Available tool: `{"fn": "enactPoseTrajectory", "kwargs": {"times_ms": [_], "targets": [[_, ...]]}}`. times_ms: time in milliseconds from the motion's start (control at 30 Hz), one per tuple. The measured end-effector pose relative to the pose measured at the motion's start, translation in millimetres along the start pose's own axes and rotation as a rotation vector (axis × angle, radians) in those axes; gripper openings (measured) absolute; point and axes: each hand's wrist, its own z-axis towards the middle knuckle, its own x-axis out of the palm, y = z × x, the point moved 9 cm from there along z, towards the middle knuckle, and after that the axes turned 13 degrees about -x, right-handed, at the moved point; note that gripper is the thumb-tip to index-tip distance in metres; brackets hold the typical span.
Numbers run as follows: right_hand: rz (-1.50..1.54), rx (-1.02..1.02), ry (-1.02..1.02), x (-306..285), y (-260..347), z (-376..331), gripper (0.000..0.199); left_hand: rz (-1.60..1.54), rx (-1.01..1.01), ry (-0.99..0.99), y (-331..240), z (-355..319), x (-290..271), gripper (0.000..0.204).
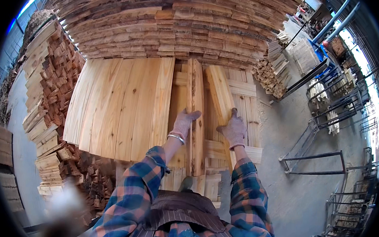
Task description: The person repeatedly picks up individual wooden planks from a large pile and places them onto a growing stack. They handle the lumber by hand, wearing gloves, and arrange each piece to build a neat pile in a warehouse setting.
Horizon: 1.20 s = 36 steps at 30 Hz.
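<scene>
My left hand [183, 123], in a pale knitted glove with a bracelet at the wrist, grips the left edge of a narrow rough-edged wooden board [195, 140]. Its thumb lies over the board, and the other fingers are partly hidden. With my right hand [234, 130], also gloved, I hold a second wooden board [220, 91] that slants down toward my right. My thumb is on its left side and one finger points up along it. Both boards lie over a layer of planks with crosspieces [243, 88]. To the left, several smooth planks [125, 106] lie side by side.
A tall stack of boards [169, 30] rises straight ahead. Piled wood blocks [59, 76] stand along the left, and another wood pile [271, 73] sits at the back right. Metal frames [317, 163] stand on the concrete floor [280, 124] to the right.
</scene>
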Motion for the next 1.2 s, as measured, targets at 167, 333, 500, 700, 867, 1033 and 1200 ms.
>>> {"fn": "enactPoseTrajectory", "kwargs": {"times_ms": [167,333,500,700,867,1033,1200], "targets": [[0.044,-0.117,-0.087,-7.6,-3.7,5.1,0.099,-0.091,-0.040,0.073,-2.6,-3.5,-16.2,0.046],[0.588,-0.220,-0.088,22.9,-45.3,38.7,0.098,0.327,0.234,-0.228,-25.9,-10.1,-47.9,0.059],[0.950,-0.197,-0.145,1.2,-31.6,13.5,0.090,0.778,0.783,-0.373,-61.7,-94.3,-42.2,0.067],[0.982,-0.280,-0.122,9.8,-48.0,15.6,0.090,1.408,0.651,-0.835,-46.4,-61.5,-112.8,0.063],[0.470,-0.069,-0.054,-3.2,-61.6,25.3,0.095,1.272,0.664,-0.745,-38.8,-45.1,-128.3,0.060],[-0.026,-0.071,-0.152,-16.5,-6.4,14.5,0.097,1.311,0.610,-0.734,-37.7,-39.7,-128.9,0.059],[0.069,-0.041,-0.063,4.6,20.1,14.7,0.096,1.323,0.567,-0.721,-45.2,-50.3,-126.4,0.058]]}}
